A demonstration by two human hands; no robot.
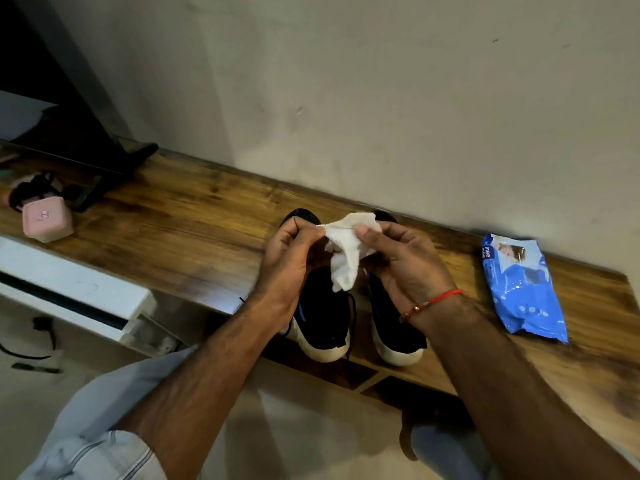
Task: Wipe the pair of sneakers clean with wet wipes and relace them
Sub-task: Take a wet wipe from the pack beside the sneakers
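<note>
Pinching a white wipe (346, 252) between them, left hand (289, 258) and right hand (403, 261) are hovering above the sneakers (329, 317); wipes pack (523, 289) right of the sneakers.

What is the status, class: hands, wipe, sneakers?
Left hand and right hand both pinch the wipe above the sneakers. Sneakers untouched on the shelf. Nothing in the way.

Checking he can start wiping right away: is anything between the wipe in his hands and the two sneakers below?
Nothing visible is. The left hand and right hand hold the wet wipe spread just above the sneakers, with only open air beneath. The wipes pack lies off to the right on the wooden shelf.
</note>
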